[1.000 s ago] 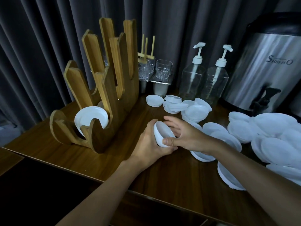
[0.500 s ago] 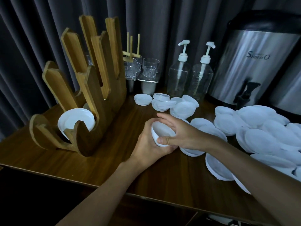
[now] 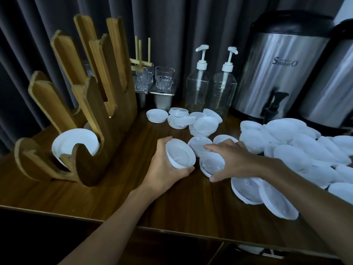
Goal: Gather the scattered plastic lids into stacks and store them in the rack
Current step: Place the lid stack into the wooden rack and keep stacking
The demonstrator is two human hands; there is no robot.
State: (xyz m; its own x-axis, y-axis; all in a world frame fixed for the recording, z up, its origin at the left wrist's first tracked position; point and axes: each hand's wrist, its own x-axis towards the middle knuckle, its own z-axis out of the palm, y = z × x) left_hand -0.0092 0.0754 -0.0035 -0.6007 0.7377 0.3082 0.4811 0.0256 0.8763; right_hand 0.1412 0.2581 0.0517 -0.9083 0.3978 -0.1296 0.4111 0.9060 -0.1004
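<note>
My left hand [image 3: 164, 169] grips a small stack of white plastic lids [image 3: 180, 154], tilted on its side above the wooden table [image 3: 114, 192]. Just to its right, my right hand [image 3: 231, 161] curls over another white lid [image 3: 211, 164] lying on the table, thumb at its near edge. The wooden rack [image 3: 91, 115] stands at the left, with a stack of white lids [image 3: 73, 143] in its front slot. Many loose white lids [image 3: 298, 148] are scattered over the right half of the table, and smaller lids [image 3: 191, 121] lie further back.
Two clear pump bottles [image 3: 210, 88] and drinking glasses [image 3: 154, 79] stand at the back by a dark curtain. A steel drinks dispenser [image 3: 280, 73] with a black tap sits at the back right, a second one beside it. The table's front edge runs just below my forearms.
My right hand has left the stack held in my left hand and moved right onto a lid lying on the table. The view has shifted right.
</note>
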